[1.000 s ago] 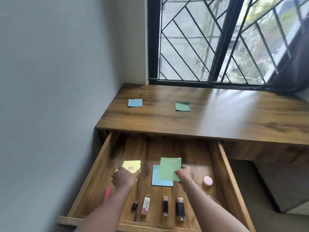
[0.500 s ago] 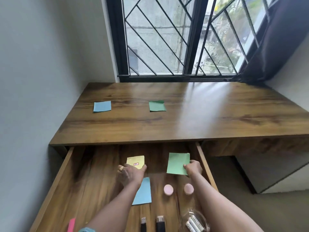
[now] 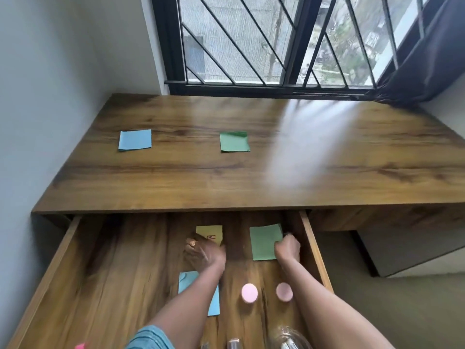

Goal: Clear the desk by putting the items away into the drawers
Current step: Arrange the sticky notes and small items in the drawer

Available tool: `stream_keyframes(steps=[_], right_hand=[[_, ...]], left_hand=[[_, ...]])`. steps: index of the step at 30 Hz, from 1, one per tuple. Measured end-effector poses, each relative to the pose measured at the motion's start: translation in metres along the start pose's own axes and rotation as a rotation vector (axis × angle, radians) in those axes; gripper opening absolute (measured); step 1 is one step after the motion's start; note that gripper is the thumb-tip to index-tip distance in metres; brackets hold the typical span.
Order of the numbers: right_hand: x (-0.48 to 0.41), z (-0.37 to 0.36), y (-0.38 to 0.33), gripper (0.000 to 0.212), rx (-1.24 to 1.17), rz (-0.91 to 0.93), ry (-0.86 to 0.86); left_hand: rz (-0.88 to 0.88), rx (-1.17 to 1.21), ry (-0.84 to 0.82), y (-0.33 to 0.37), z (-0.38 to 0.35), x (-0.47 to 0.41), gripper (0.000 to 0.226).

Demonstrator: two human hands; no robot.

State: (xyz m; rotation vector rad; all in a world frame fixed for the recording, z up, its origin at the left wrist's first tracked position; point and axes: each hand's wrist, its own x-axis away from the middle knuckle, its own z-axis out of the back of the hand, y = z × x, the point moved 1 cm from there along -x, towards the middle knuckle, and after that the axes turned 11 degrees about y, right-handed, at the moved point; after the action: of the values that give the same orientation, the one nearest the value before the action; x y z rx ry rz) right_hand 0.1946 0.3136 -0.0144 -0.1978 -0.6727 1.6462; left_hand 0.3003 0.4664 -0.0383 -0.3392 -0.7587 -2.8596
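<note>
Green sticky note point(image 3: 264, 241) pinched by the right hand point(image 3: 288, 248); the blurred left hand point(image 3: 205, 253) overlaps a yellow note point(image 3: 210, 233), grip unreadable.

We have one view, from a camera on the head. We look forward and down. The open drawer point(image 3: 113, 285) is close below us, the table point(image 3: 176, 182) is past it, and the window point(image 3: 251, 46) is farthest away.

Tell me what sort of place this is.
Probably a home study or bedroom corner: a wooden desk with an open drawer, set under a barred window with a dark curtain.
</note>
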Motion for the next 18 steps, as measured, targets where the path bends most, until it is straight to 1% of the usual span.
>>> stream_keyframes(steps=[3, 9, 12, 18], right_hand=[[0.003, -0.005, 0.0, 0.03, 0.066, 0.024, 0.021], [0.01, -0.011, -0.004, 0.03, 0.148, 0.049, 0.04], [0.017, -0.008, -0.009, 0.031, 0.172, 0.055, 0.075], [0.041, 0.01, -0.021, 0.035, 0.138, 0.214, 0.157]], left_hand=[[0.007, -0.03, 0.023, -0.003, -0.007, 0.003, 0.099], [-0.049, -0.17, 0.092, -0.007, 0.001, 0.003, 0.101], [-0.051, -0.16, 0.099, -0.007, 0.01, 0.005, 0.105], [-0.177, -0.136, 0.204, -0.012, 0.043, 0.015, 0.101]])
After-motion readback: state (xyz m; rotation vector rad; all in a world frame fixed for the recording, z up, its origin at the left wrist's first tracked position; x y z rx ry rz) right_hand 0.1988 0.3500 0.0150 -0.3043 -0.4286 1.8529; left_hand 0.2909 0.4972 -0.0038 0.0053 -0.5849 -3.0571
